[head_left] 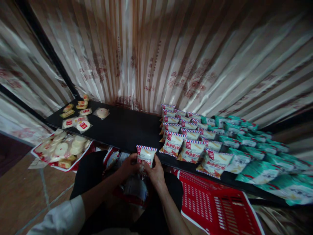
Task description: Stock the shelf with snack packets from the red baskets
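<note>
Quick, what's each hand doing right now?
Left hand: holding one side of a small snack bag.
Right hand: holding the same bag's other side.

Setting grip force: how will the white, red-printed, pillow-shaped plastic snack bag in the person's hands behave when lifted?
The snack bag looks puffed, so probably light for its size and springy. Its flat striped top edge likely flexes easily. Smooth-looking plastic may slip.

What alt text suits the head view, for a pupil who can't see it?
A person's left hand and right hand hold a snack bag in front of a black shelf. White bags and green bags crowd the shelf's right side, and some packets lie at left. A red basket sits below at right; a curtain hangs behind.
</note>
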### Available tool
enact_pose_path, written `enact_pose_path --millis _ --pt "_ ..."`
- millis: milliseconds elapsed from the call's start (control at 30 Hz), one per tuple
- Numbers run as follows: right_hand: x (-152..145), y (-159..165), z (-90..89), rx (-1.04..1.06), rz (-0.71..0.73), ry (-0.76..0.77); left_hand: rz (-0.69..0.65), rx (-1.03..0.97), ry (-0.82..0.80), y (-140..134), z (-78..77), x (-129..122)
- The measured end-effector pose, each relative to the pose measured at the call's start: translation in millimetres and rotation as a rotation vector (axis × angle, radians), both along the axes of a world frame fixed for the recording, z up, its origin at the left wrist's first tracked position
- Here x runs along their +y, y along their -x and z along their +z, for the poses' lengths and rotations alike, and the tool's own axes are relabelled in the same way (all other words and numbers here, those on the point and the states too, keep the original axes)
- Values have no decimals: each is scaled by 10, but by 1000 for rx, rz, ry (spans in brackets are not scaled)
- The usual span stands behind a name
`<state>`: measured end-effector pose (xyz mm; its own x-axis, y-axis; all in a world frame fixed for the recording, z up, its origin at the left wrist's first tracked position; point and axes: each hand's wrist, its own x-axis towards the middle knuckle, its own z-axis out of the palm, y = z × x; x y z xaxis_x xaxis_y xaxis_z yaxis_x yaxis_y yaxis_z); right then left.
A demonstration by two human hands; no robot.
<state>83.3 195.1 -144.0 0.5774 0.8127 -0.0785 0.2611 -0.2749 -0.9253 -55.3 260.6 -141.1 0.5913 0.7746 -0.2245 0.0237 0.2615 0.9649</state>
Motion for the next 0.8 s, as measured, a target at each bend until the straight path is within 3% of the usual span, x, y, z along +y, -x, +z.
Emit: enact_pose_path --millis 200,433,667,800 --pt "441 -174 122 -52 20 -121 101 -35 -16 -342 73 513" --pt "1162 -306 208 -437 -92 -195 235 -75 -62 -932 160 1355" --pt "1860 -525 2 -489 -114 -153 294 169 -227 -1515 125 2055" --pt "2127 -677 -124 -474 -139 -154 307 190 -237 -1718 40 2331"
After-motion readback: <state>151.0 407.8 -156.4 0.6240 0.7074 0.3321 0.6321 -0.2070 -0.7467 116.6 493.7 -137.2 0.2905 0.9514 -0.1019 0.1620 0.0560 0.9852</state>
